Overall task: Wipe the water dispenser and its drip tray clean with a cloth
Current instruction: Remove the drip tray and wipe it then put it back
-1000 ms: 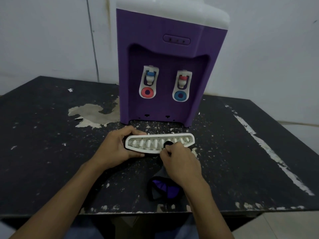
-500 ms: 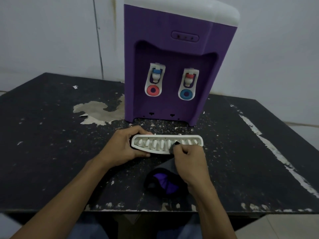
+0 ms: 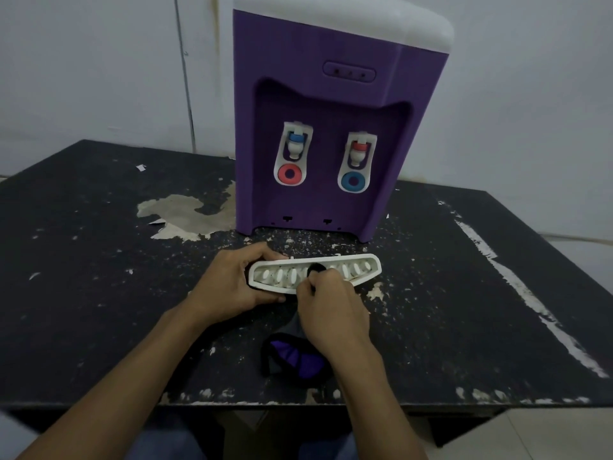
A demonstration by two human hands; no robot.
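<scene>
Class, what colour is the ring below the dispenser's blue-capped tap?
The ring is red with a dark centre; the head view shows it best.

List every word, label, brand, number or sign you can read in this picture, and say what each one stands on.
No readable words, brands or numbers anywhere.
Oval panel on the purple plastic water dispenser: three small marks, too small to read.
White slotted drip tray: no lettering visible.

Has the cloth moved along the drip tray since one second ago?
Yes, leftward. Against the water dispenser, the cloth tip held by the right hand went from nearer the right tap to about midway.
</scene>
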